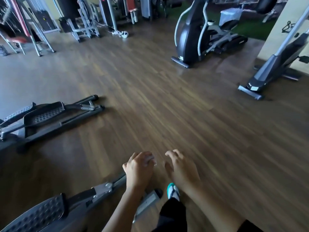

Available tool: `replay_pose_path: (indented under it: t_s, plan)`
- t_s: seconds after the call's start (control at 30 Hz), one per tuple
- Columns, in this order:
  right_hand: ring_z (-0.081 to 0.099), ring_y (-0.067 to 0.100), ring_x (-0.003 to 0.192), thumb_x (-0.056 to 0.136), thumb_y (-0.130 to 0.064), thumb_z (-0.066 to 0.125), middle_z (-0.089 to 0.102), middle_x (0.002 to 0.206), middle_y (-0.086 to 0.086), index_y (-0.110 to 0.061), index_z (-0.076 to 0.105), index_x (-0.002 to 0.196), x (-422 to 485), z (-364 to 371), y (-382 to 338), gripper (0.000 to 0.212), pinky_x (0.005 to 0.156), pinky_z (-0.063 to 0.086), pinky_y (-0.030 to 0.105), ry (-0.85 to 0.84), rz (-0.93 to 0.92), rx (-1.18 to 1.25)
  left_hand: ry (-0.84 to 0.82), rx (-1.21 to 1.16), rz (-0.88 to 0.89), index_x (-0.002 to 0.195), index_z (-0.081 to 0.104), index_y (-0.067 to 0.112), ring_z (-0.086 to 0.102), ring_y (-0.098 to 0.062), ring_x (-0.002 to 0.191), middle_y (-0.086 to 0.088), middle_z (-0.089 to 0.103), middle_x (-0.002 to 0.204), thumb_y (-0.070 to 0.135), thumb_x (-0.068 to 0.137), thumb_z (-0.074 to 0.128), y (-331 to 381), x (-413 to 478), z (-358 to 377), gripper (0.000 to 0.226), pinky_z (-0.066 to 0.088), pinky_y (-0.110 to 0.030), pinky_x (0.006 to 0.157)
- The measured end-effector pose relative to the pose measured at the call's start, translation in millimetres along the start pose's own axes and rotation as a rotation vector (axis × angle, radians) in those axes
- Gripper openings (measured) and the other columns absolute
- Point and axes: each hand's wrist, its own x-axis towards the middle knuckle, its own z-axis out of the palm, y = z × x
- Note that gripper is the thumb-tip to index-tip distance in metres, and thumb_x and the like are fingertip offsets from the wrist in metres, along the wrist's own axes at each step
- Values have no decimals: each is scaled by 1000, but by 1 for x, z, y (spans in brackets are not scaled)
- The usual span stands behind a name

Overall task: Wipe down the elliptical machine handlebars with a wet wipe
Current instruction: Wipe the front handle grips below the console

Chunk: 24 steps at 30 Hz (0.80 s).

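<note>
Wood floor fills most of frame, nothing between me and far machines. Elliptical upper right, pale curved handlebars showing, well apart from hands. Second machine at right edge. Twin pedals mid left, studded pedal lower left; their handlebars out of view. Left hand bottom centre, fingers curled round pale wet wipe; I judge it carried ready. Right hand beside it, fingers loosely curled, parted, holding nothing. No wiping contact yet.

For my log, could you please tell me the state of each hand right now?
Left hand: closed on a small whitish wet wipe.
Right hand: open, fingers loosely curled, holding nothing.
</note>
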Motion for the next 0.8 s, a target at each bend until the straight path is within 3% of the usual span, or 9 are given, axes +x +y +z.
replay_pose_path:
  t_s: [0.13,0.3,0.47,0.57,0.73,0.8]
  plan:
    - [58,27,100,84,-46,30,61,108,2,-20,61,114,99,-7,33,50,83,45,37,58,-34,-14,79,-13,57,98,56,50,66,-4,84,40,58,80,50,64,55,11,85,40,34,52,-46,82]
    - [61,28,91,83,-47,30,64,97,2,-19,65,103,236,-29,46,49,78,50,41,49,-90,-38,190,31,14,86,73,36,67,-9,85,22,63,83,35,71,72,26,211,66,15,51,-47,81]
    - [63,27,83,84,-45,36,65,88,1,-20,64,94,356,-32,40,39,70,52,40,20,-173,-10,258,65,-74,83,74,35,66,-10,91,25,62,81,24,71,80,34,314,64,17,45,-42,85]
    - [64,25,78,83,-43,40,65,84,-1,-21,65,90,416,-23,31,34,65,51,35,10,-269,-4,350,65,-130,80,73,37,66,-11,89,16,69,88,23,69,82,28,358,59,20,45,-42,86]
    - [64,23,71,78,-43,41,66,81,-3,-22,67,85,516,9,-4,34,61,51,32,-38,-402,11,517,152,-192,101,57,48,64,-2,78,39,52,72,24,66,82,4,426,39,49,52,-45,77]
    - [64,23,73,78,-42,44,66,81,-2,-22,67,84,552,23,-23,31,61,52,34,-98,-481,15,604,183,-224,101,54,49,61,3,75,47,54,80,28,65,78,-7,451,29,48,54,-45,73]
